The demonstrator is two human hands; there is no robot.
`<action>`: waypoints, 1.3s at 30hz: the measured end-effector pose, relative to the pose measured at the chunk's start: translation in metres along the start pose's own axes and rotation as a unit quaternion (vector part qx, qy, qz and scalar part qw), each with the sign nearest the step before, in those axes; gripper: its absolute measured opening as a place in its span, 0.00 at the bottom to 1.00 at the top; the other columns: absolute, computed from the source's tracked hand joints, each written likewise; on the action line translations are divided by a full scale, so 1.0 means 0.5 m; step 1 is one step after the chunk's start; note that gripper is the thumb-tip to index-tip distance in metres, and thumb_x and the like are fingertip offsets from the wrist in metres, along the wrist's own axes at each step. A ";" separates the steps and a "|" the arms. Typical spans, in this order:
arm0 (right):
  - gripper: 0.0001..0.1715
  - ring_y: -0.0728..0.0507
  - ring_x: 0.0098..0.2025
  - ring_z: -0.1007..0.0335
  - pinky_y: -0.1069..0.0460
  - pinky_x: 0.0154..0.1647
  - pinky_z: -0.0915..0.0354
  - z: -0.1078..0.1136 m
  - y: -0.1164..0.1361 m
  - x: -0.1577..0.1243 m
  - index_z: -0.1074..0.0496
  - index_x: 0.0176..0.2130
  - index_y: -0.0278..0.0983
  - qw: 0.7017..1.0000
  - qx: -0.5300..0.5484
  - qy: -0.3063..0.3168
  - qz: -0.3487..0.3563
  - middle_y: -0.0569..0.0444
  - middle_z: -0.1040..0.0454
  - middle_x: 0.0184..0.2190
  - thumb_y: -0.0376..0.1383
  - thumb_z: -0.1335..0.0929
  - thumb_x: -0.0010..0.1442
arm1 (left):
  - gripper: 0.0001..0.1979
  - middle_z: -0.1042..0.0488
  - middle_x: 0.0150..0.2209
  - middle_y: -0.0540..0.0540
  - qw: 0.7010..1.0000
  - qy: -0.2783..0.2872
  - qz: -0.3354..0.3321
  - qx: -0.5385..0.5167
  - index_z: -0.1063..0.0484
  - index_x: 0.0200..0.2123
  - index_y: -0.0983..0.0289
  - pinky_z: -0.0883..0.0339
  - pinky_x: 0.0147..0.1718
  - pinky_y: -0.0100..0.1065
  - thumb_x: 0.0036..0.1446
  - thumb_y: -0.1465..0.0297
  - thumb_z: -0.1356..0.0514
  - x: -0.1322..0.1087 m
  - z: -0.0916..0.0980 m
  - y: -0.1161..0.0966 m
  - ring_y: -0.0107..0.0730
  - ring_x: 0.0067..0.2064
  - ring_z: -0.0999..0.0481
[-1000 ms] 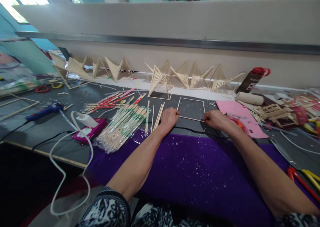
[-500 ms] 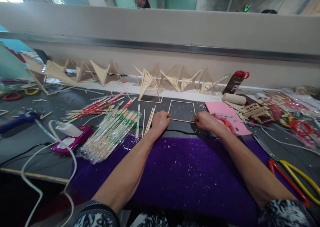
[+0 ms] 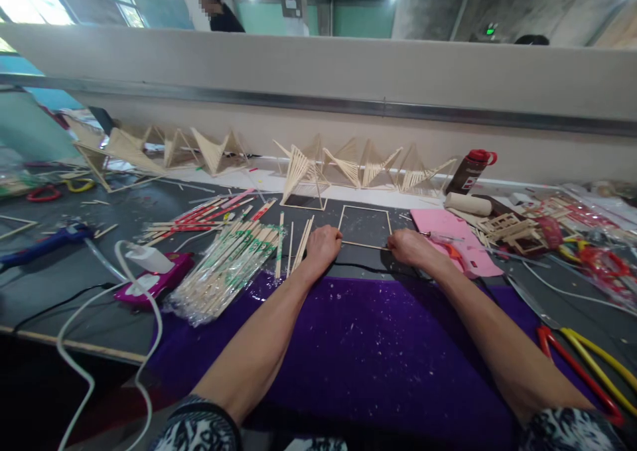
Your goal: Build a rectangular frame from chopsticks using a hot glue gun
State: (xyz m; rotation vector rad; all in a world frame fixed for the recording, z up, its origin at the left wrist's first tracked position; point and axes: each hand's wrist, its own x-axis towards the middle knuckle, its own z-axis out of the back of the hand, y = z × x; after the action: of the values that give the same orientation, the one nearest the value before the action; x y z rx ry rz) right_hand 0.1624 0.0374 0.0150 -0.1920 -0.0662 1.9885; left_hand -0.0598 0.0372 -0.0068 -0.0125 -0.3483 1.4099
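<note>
A thin square frame of wooden sticks (image 3: 365, 208) lies on the dark grey table in front of me. My left hand (image 3: 324, 244) is closed at its near left corner, fingers pinched on the stick. At the near right corner my right hand (image 3: 407, 245) pinches the frame the same way. Just left of my left hand lie a few loose sticks (image 3: 302, 242) and a clear plastic bag of chopsticks (image 3: 223, 265) with green print. A pink sheet (image 3: 438, 222) with orange-handled scissors (image 3: 454, 252) on it lies right of my right hand.
Stick models with twisted surfaces (image 3: 303, 172) stand along the back wall. A dark bottle with a red lid (image 3: 468, 172) is at back right. Large red-and-yellow-handled cutters (image 3: 580, 365) lie front right. At left are a blue glue gun (image 3: 47, 242), a pink power strip (image 3: 156, 278) and white cable.
The camera view has tilted up and shifted slightly left. Both hands stay on the near corners of the stick frame. A person behind the partition appears farther left.
</note>
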 end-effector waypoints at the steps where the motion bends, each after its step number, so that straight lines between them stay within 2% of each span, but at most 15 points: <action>1: 0.16 0.42 0.37 0.28 0.54 0.33 0.40 0.000 0.000 0.000 0.24 0.36 0.34 1.000 -0.002 0.002 0.001 0.44 0.24 0.35 0.29 0.39 0.51 | 0.13 0.24 0.37 0.55 1.000 0.001 0.001 0.000 0.23 0.36 0.59 0.36 0.39 0.33 0.52 0.71 0.47 0.000 0.000 0.000 0.36 0.39 0.26; 14: 0.17 0.43 0.37 0.28 0.54 0.34 0.41 -0.006 0.001 0.000 0.25 0.36 0.34 1.000 -0.019 -0.003 0.016 0.44 0.24 0.35 0.28 0.40 0.51 | 0.13 0.24 0.38 0.55 1.000 -0.001 0.004 0.001 0.23 0.36 0.59 0.35 0.38 0.32 0.53 0.72 0.47 -0.003 -0.010 0.002 0.35 0.39 0.26; 28: 0.16 0.45 0.38 0.29 0.56 0.34 0.41 -0.002 0.003 -0.006 0.25 0.36 0.35 1.000 -0.019 -0.012 0.002 0.47 0.24 0.36 0.28 0.39 0.51 | 0.14 0.24 0.38 0.57 1.000 -0.002 -0.006 -0.003 0.23 0.37 0.60 0.35 0.40 0.35 0.52 0.72 0.48 0.003 -0.011 0.002 0.38 0.40 0.26; 39: 0.15 0.45 0.38 0.29 0.56 0.37 0.41 -0.014 0.013 -0.011 0.26 0.36 0.33 0.999 -0.021 -0.034 -0.020 0.45 0.25 0.37 0.28 0.40 0.54 | 0.15 0.23 0.37 0.58 1.000 -0.009 -0.017 0.002 0.23 0.36 0.61 0.35 0.38 0.34 0.52 0.72 0.49 0.002 -0.001 -0.001 0.38 0.39 0.26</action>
State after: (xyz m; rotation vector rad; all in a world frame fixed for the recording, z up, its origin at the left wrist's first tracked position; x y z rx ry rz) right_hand 0.1601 0.0296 0.0078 -0.1498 -0.1546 1.9555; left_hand -0.0590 0.0380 -0.0071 0.0097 -0.3584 1.3788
